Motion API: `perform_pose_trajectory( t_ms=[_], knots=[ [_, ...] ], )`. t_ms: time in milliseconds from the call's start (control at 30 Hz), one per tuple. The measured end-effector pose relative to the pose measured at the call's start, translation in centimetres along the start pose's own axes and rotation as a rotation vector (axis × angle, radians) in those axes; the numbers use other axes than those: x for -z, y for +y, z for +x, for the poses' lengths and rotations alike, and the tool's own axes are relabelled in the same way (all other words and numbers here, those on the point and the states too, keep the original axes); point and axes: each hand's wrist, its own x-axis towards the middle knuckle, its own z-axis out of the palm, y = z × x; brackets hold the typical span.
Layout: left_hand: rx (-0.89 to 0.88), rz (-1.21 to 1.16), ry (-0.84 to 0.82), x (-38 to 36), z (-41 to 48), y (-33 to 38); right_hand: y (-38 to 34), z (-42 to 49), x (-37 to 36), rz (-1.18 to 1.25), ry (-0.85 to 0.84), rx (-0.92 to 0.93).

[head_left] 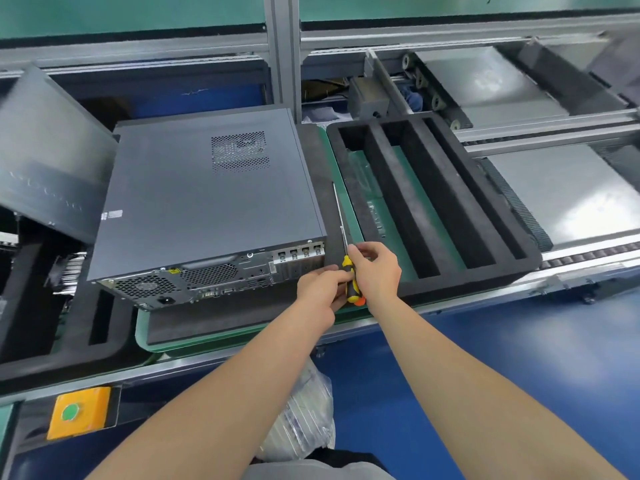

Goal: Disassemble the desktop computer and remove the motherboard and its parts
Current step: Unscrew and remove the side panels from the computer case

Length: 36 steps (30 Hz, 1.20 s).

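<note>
Two hands meet on one tool just off the near right corner of the machine: our left hand [320,289] has its fingers [334,271] curled round the yellow-and-black handle of a screwdriver [349,277], and our right hand [375,268] pinches the same handle near its top with bent fingers [360,252], so both sets of fingers are clamped on it. The handle ends in an orange cap toward us, and the thin metal shaft points away from us above a strip of dark foam; we cannot tell whether the tip touches anything. Just left of the hands lies the desktop computer [207,202], flat on its side on a black foam pad [221,320] over a green mat [142,327], with its rear panel of ports, fan grille and power socket facing us. Its grey side cover is on, with a patch of vent holes near the far edge. Just right of the shaft sits a black foam tray [408,220] with long parallel slots. Both rest on the table [485,289], whose metal rim runs across in front of us. At far left another grey case [45,150] leans tilted. On the near edge at lower left we see a yellow box [83,424] with a green button, and between our forearms a clear plastic bag [304,410] above the blue floor [519,341].
</note>
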Motion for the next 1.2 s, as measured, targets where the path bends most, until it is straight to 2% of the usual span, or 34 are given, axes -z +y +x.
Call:
perform_pose_trajectory(
  t_ms=[200,367,533,600,733,867,967,1200],
  knots=[
    [-0.066,0.134,-0.290,1.1,-2.0,0.8,-1.6,-2.6,1.8,0.139,0.087,-0.007],
    [-0.226,0.279,-0.468,2.4,-3.5,2.3,-3.4,-5.6,3.5,0.229,-0.172,-0.037],
    [-0.369,0.453,-0.585,4.2,-4.3,3.8,-5.4,-8.5,3.7,0.260,-0.309,-0.154],
    [-0.397,0.513,-0.584,5.1,-4.2,4.4,-5.9,-9.7,3.5,0.299,-0.369,-0.197],
    [-0.366,0.385,-0.513,6.7,-3.7,5.5,-6.0,-12.1,2.8,0.301,-0.467,-0.285],
    [-0.311,0.319,-0.570,7.9,-3.2,5.6,-5.1,-13.5,1.9,0.416,-0.571,-0.326],
    [-0.268,0.282,-0.539,8.0,-3.1,5.6,-4.7,-13.4,1.6,0.527,-0.601,-0.358],
    [-0.255,0.244,-0.487,7.0,-3.0,5.3,-4.1,-12.0,1.9,0.581,-0.636,-0.381]
  ],
)
